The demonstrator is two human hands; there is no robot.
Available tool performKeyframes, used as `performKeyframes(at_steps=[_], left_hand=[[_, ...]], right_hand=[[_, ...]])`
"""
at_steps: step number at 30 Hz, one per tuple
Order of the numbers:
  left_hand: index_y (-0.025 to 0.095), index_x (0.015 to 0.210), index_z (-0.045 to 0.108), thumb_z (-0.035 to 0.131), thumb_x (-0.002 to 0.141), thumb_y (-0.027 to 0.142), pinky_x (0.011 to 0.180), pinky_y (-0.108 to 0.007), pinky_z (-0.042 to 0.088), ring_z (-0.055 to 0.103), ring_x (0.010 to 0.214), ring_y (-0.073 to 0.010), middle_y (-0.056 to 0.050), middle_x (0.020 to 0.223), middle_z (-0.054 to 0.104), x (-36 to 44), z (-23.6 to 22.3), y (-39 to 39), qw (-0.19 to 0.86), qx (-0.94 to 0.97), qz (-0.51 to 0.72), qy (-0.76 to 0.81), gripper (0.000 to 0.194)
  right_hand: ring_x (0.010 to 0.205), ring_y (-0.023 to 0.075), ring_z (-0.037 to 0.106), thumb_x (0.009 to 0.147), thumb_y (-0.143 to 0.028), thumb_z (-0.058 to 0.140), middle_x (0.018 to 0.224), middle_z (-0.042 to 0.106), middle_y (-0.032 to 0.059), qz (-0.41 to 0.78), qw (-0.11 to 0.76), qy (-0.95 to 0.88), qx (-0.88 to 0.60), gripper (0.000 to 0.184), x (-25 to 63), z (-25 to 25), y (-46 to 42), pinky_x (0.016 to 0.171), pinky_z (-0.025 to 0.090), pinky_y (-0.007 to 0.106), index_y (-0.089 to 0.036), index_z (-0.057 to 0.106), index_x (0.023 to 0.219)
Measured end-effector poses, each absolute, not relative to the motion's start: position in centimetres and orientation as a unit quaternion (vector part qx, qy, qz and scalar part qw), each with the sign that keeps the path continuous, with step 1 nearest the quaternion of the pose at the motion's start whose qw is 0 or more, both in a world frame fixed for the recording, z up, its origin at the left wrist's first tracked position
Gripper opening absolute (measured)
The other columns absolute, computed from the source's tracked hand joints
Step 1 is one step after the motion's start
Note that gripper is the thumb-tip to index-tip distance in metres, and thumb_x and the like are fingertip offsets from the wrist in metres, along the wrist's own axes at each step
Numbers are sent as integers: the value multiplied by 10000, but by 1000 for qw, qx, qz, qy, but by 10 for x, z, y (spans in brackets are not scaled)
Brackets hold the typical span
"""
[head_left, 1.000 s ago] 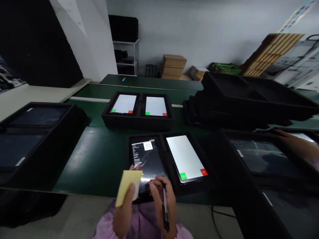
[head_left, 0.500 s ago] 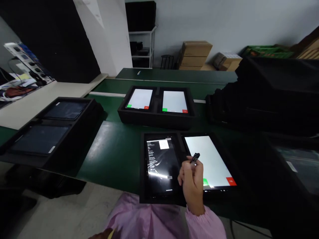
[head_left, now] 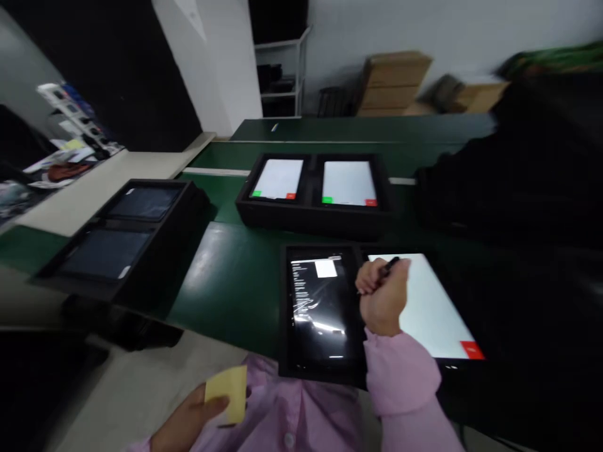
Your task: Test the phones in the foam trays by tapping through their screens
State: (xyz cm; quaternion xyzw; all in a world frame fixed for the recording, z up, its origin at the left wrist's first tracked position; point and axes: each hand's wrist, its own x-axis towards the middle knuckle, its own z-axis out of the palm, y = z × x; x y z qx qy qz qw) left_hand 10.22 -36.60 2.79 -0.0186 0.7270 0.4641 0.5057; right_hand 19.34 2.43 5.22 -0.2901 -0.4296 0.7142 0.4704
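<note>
My left hand [head_left: 191, 414] is low at the front, its thumb pressed on a yellow sticky-note pad [head_left: 233, 386]. Over the near black tray [head_left: 284, 314], my right hand [head_left: 384, 298] has its fingers closed around a dark pen [head_left: 390, 265]. Under that hand and wrist lies a tablet with a white screen [head_left: 440, 307] and a red box in its lower corner; part of this screen is hidden. Beside it, in the same tray, a tablet with a dark screen [head_left: 313, 342] shows lines of white text and a white square.
Behind stands a second black tray [head_left: 306, 216] with two white-screened tablets [head_left: 280, 177]. To the left, another tray [head_left: 164, 251] holds two dark tablets [head_left: 103, 251]. Dark stacked shapes [head_left: 527, 169] fill the right side. Cardboard boxes [head_left: 396, 81] stand against the wall.
My left hand has risen into view with the yellow pad. My right hand has turned and moved up over the tray with the pen. The view has shifted, and everything sits further right.
</note>
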Motion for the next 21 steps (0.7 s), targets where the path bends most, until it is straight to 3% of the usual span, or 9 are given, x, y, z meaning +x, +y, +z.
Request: performKeyframes(at_steps=[2,6,9,13,17,19,21], left_hand=[[109,1067,715,762,745,417,813,-443,559,702,897,-315,-174,1004,738,103,62,-350,515,-83,541,659,448],[121,1182,666,726,767,341,860,-459,550,667,1069,-351,-194,1146,706,116,87,-304,495,-137,643,569,474],[189,1342,566,731,741,283,879,-438,553,648,1122,-328,-159,1287,657,126,86,-276,464,-159,680,544,630],[231,1372,531,828,621,150,811,-372,562,680,1027,-292,-130,1215,692,132,80,-259,446,-143,694,546,811],[168,1122,676,879,595,172,692,-305,543,686,868,-235,-119,1076,727,132,76,-253,429,-97,691,574,565],[137,997,708,877,618,190,691,-291,533,674,808,-203,-107,981,733,133,76,-249,431,-67,691,577,418],[134,991,710,867,649,209,732,-315,538,677,816,-212,-100,932,729,133,76,-246,435,-33,697,569,384]], right_hand=[[363,73,222,865,-698,469,414,212,-61,738,460,-386,-307,641,192,47,28,360,163,251,-227,292,468],[352,80,261,806,-494,367,413,196,-18,784,408,-334,-328,468,203,42,36,380,155,306,-228,329,423],[359,84,260,752,-495,386,425,180,-19,811,384,-295,-330,425,211,43,39,385,148,316,-225,315,430],[363,85,199,737,-547,412,429,152,-45,795,417,-268,-349,463,211,44,39,366,139,294,-221,273,440],[368,86,207,785,-656,423,435,176,-52,789,436,-281,-330,566,211,41,39,365,155,285,-218,295,449],[365,82,216,776,-689,451,435,191,-55,793,436,-290,-312,587,211,40,39,364,164,280,-217,312,455],[363,80,215,769,-706,467,433,193,-58,794,437,-295,-303,600,211,39,39,365,164,277,-216,321,455]])
